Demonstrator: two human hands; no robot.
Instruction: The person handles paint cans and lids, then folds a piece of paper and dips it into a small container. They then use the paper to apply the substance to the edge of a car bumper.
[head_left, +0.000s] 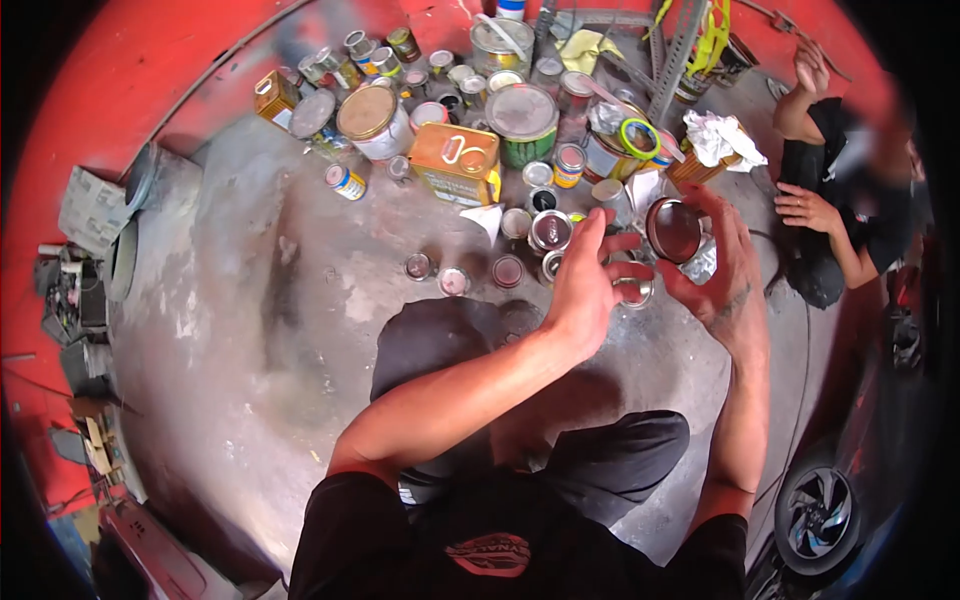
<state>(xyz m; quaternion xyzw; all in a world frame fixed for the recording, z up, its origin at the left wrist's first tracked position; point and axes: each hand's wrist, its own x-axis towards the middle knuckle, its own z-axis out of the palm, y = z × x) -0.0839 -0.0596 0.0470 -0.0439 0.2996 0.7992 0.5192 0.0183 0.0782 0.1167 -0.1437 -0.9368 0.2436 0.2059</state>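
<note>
Worn, rough, matt concrete-like floor, glossy metal rectangular can near its upper edge, crumpled matt white paper or cloth at its upper right, smooth glossy red wall beyond, dark matt cloth trousers.

The wall is red, and the floor is mottled grey with paler patches. The rectangular can is orange-gold; the bucket has a green side and a pale grey top. The small can is banded in blue, yellow and white. The tape roll is yellow-green. Black T-shirt bears a red emblem.
</note>
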